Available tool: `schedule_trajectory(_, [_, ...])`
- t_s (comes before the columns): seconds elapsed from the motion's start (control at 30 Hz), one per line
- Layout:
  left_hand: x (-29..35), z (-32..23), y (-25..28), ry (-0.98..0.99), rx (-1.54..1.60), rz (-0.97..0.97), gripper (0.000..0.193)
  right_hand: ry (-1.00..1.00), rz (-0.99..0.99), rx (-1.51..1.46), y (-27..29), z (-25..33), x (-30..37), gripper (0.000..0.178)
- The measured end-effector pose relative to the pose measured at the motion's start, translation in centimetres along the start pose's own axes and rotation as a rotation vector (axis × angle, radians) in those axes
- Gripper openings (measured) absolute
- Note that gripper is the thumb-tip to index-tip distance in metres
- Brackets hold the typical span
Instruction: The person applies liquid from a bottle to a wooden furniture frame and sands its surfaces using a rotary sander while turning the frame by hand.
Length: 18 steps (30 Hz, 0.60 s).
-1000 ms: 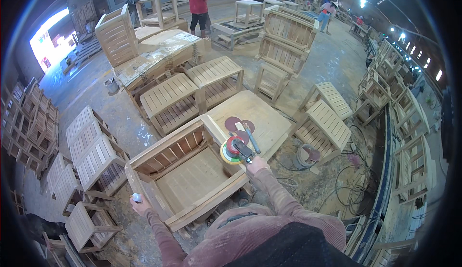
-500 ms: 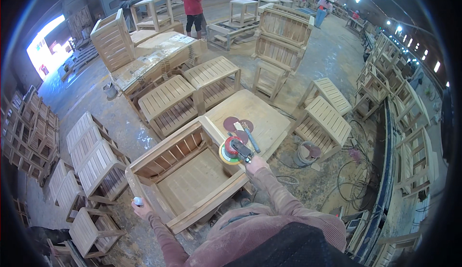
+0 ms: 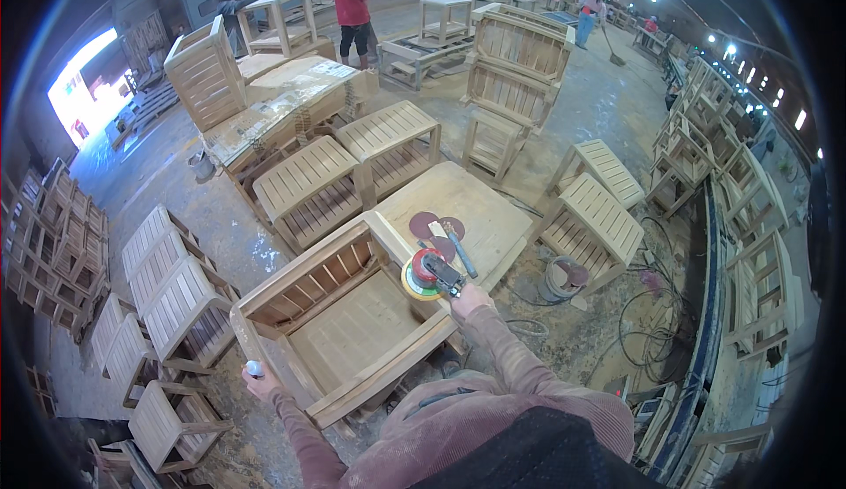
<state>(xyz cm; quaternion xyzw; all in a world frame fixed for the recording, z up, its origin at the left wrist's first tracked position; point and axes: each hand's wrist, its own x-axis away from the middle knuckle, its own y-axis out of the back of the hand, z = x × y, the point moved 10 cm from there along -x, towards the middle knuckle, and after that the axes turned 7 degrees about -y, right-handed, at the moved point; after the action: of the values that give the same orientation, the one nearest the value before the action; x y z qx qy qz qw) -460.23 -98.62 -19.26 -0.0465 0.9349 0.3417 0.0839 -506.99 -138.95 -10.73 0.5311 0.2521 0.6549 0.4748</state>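
R hand (image 3: 473,302) wrapped round orbital sander (image 3: 428,265), at R rail (image 3: 393,235) of slatted wood frame (image 3: 381,371); L hand (image 3: 262,386) curled on small white-topped item (image 3: 255,368), type unclear, by frame's L end. Sander tilt could gouge rail; drift might catch loose sanding discs (image 3: 422,224) on bench (image 3: 490,210).

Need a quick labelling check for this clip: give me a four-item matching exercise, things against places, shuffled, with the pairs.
Things
1. red-topped round power sander
2. overlapping dark red round discs
3. round grey bucket
4. person's left hand

Places
A. on the floor by a slatted wooden stool
B. beside the left end of the slatted wooden box-shaped frame
C. on the flat light-wood board
D. gripped by the right hand

Pairs: 1-D, 2-C, 3-A, 4-B
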Motion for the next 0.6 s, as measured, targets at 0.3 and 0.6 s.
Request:
schedule_trajectory(0.3, [-0.4, 0.5, 0.0, -0.042, -0.010, -0.011, 0.054, -0.013, 0.009, 0.009, -0.5, -0.1, -0.4, 0.031])
schedule_trajectory(0.6, [0.1, -0.6, 0.4, -0.034, 0.010, -0.004, 0.054, 0.002, -0.009, 0.015, -0.5, -0.1, -0.5, 0.031])
